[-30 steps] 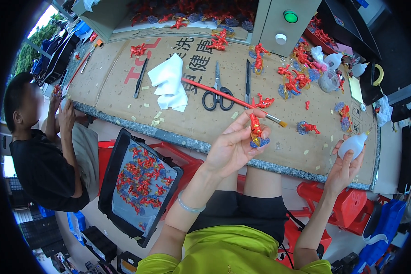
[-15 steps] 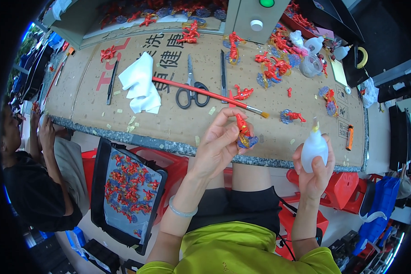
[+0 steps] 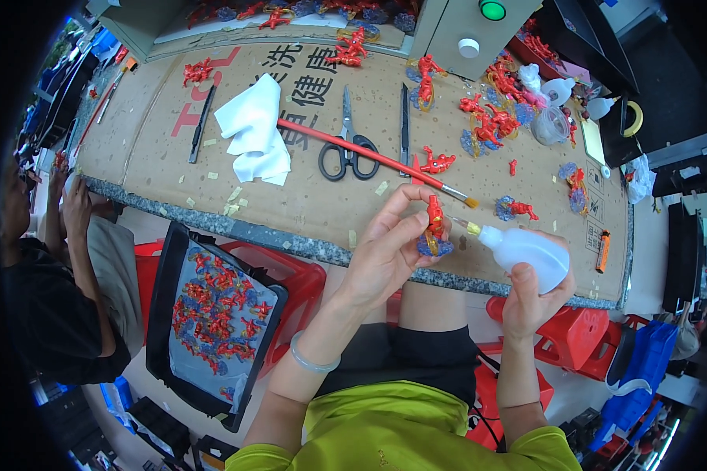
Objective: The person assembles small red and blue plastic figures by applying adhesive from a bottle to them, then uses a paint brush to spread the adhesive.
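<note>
Seen from my remote post, a glossy red figurine (image 3: 434,213) with yellow trim and a translucent blue base is held upright above the near edge of the table (image 3: 322,250), pinched in the left grip (image 3: 383,261). The right grip (image 3: 536,297) wraps a white squeeze bottle (image 3: 532,255), tip toward the figurine; contact, I cannot tell.

Lime-green short-sleeved top (image 3: 369,439), black shorts (image 3: 428,353), pale bangle (image 3: 313,365), bare left forearm (image 3: 328,328)
</note>
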Demonstrator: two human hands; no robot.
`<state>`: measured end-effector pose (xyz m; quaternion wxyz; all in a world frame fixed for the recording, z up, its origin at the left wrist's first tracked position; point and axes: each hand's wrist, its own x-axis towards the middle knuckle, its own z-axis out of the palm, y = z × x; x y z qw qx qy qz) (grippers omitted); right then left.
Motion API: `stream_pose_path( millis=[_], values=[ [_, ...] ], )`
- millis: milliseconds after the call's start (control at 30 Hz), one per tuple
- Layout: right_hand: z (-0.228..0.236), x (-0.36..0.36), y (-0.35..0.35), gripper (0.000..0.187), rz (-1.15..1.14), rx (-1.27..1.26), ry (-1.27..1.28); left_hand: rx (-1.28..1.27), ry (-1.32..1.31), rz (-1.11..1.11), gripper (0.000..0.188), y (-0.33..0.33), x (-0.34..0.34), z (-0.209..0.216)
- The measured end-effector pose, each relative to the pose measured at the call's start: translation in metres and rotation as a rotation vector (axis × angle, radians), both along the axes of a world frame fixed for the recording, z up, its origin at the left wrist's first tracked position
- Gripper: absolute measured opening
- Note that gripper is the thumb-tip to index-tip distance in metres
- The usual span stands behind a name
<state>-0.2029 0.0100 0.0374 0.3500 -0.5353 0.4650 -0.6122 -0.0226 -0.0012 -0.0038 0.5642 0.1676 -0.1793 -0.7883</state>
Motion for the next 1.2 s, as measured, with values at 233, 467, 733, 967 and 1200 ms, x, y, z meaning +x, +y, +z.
stream_pose_path(
  millis=[233,467,733,967,1200],
  values=[
    [0.0089,0.0064,0.0049,0.044,-0.042,-0.124,0.400,0.039,-0.032,0.013,0.020,-0.0016,0.0006,-0.0006],
    [0.0080,0.0061,0.0049,0.044,-0.011,-0.174,0.490,0.038,0.004,0.006,0.022,-0.0012,0.0015,-0.0030],
    [0.0054,0.0067,-0.0036,0.040,0.024,-0.303,0.488,0.030,0.014,-0.001,0.022,-0.0021,0.0024,-0.0051],
    [0.0063,0.0085,0.0046,0.043,-0.026,-0.172,0.500,0.019,0.023,-0.006,0.022,-0.0017,0.0022,-0.0055],
    [0.0058,0.0073,-0.0020,0.039,0.013,-0.334,0.527,0.041,-0.001,-0.001,0.022,-0.0017,0.0016,-0.0042]
  ],
)
